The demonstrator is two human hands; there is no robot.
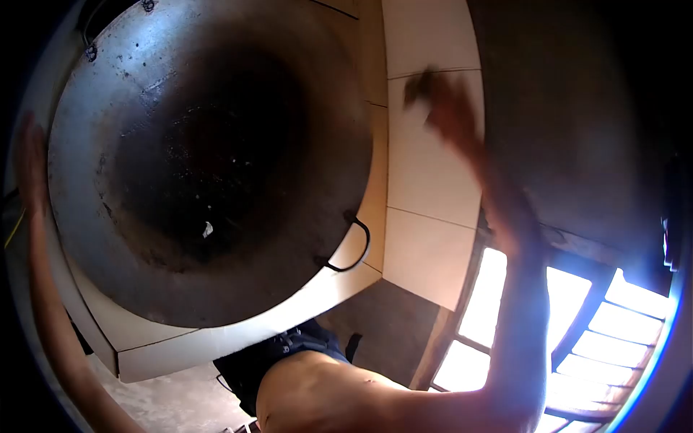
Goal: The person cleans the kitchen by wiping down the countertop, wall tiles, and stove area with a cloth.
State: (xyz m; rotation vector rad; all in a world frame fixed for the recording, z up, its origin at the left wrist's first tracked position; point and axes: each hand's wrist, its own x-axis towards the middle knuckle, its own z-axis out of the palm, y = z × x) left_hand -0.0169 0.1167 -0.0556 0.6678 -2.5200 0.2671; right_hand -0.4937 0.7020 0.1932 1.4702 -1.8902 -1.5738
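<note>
A large round wok [317,180] with a dark, stained inside takes up the left half of the head view. Its looped metal handle [367,242] sticks out at the lower right. A small white scrap [208,229] and several pale specks lie in the bowl. Along the left outer rim, my left hand [30,166] is held with its fingers stretched out; whether it touches the metal I cannot tell. Right of the wok, over the tiles, my right hand [453,115] is blurred by motion. Its fingers are closed around a small dark object [417,88], too smeared to name.
Pale tiles [433,151] form a ledge to the right of the wok, and a white tiled edge [166,350] runs below it. A barred window [592,346] glares at the lower right. My torso [325,390] is close to the front edge.
</note>
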